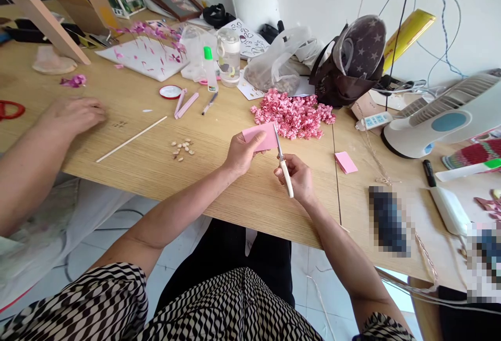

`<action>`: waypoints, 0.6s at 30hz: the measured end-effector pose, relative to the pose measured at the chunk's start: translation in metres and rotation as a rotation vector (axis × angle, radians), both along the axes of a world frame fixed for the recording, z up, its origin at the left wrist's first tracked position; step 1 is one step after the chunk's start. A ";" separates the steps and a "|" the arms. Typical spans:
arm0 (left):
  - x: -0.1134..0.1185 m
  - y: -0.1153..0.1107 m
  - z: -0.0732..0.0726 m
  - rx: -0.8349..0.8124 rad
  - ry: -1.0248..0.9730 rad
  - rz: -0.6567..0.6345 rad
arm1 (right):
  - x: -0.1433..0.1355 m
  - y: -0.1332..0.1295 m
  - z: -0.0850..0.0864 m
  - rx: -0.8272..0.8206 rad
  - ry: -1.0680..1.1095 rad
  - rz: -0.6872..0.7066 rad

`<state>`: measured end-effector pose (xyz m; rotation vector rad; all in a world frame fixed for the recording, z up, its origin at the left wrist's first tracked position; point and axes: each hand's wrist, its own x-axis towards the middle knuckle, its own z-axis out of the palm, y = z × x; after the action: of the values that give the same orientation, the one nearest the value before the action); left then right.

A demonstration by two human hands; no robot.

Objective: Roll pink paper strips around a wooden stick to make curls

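Observation:
My left hand (241,152) pinches a piece of pink paper (263,136) above the table, thumb on top. In my right hand (299,174) is a pair of scissors (286,178) with pale handles. Its blades lie along the right edge of the paper; whether they are cutting into it I cannot tell. Just behind the paper sits a heap of curled pink paper strips (297,114). Another folded pink paper (346,162) lies to the right of my right hand.
Another person's hand (76,114) rests on the table at the left. Between us are a thin stick (131,139) and several small pale pieces (182,148). Farther back stand a clear bottle (229,62) and a glue bottle (210,70). At the right is a white fan (430,122).

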<state>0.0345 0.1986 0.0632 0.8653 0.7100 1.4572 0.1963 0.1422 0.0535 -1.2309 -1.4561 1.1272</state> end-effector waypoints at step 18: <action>-0.005 0.006 0.005 0.018 -0.036 0.136 | -0.003 -0.003 0.000 -0.009 0.022 0.153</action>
<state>0.0298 0.2050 0.0682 0.8151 0.7414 1.5989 0.1931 0.1394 0.0538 -1.1248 -1.5515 1.2466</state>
